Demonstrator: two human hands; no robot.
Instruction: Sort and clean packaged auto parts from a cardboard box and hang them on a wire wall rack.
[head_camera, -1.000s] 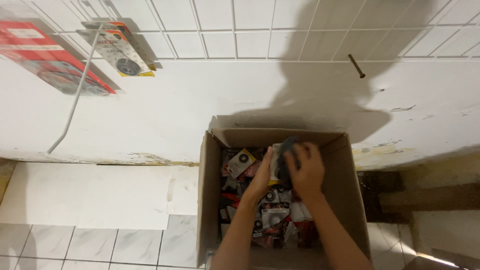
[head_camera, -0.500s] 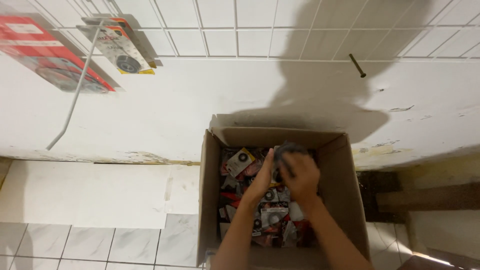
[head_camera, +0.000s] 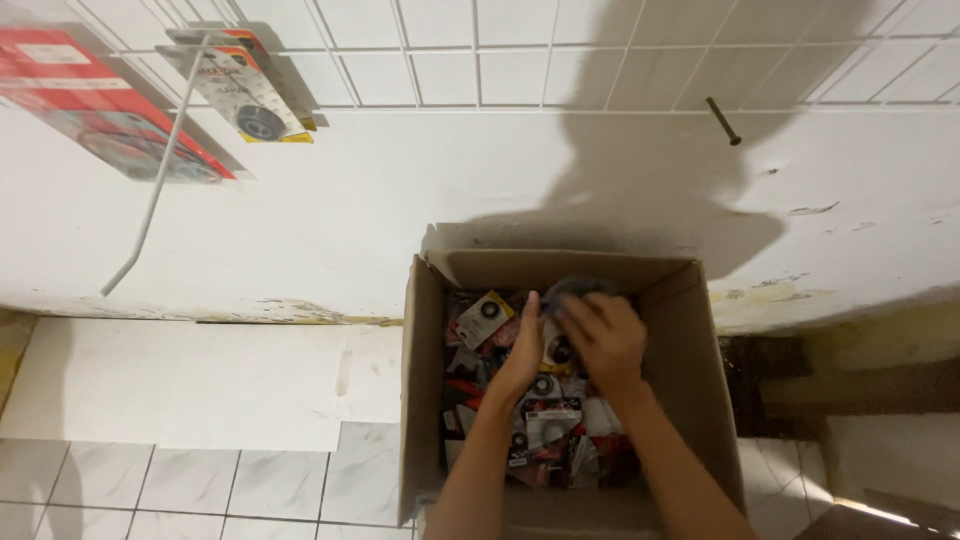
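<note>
An open cardboard box (head_camera: 425, 400) stands on the floor against a white wall, filled with several small carded packets (head_camera: 548, 420) of round black parts. Both my hands reach into its far end. My left hand (head_camera: 522, 352) lies edge-on among the packets, fingers together, beside a white card with a black ring (head_camera: 482, 318). My right hand (head_camera: 603, 338) is curled over a dark packet (head_camera: 575, 290) near the box's back wall. What the left fingers grip is hidden.
Carded packets hang on the white wire grid above: a red one (head_camera: 105, 120) at far left, a white and yellow one (head_camera: 245, 90) beside it. A bent white rod (head_camera: 150, 200) hangs down. A dark hook (head_camera: 724, 120) juts from the wall. Tiled floor (head_camera: 180, 470) lies left.
My right hand has dropped a little deeper into the box with the dark packet. My left hand has stayed almost where it was.
</note>
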